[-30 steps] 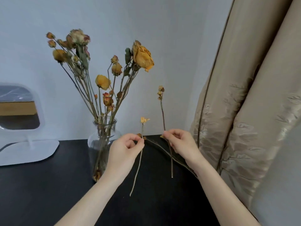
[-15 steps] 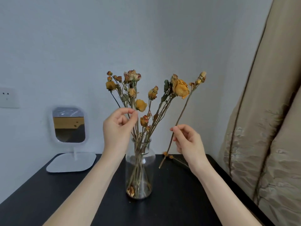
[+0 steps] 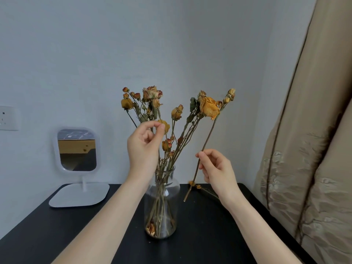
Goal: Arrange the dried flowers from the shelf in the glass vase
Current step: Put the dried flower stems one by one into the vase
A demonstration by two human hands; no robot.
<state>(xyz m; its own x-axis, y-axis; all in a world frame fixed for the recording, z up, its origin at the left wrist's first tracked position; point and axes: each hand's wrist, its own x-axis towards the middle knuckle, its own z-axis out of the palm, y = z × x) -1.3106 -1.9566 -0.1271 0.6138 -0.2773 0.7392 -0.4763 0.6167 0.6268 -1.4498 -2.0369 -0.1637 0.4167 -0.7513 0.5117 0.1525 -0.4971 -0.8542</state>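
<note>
A clear glass vase stands on the black shelf top with several dried yellow and pink flowers in it. My left hand is raised in front of the bunch and pinches a thin stem with a small yellow bloom above the vase mouth. My right hand, to the right of the vase, pinches a long bare stem topped by small buds, tilted with its lower end just above the shelf. One more dried sprig lies on the shelf behind that hand.
A white stand mirror sits at the back left on its flat base. A beige curtain hangs close on the right. A wall socket is at the far left, on the pale wall behind.
Both hands have lifted their stems off the shelf. My left hand rose to the flowers above the vase mouth; my right stem now leans beside the vase. The view swung up and left.
</note>
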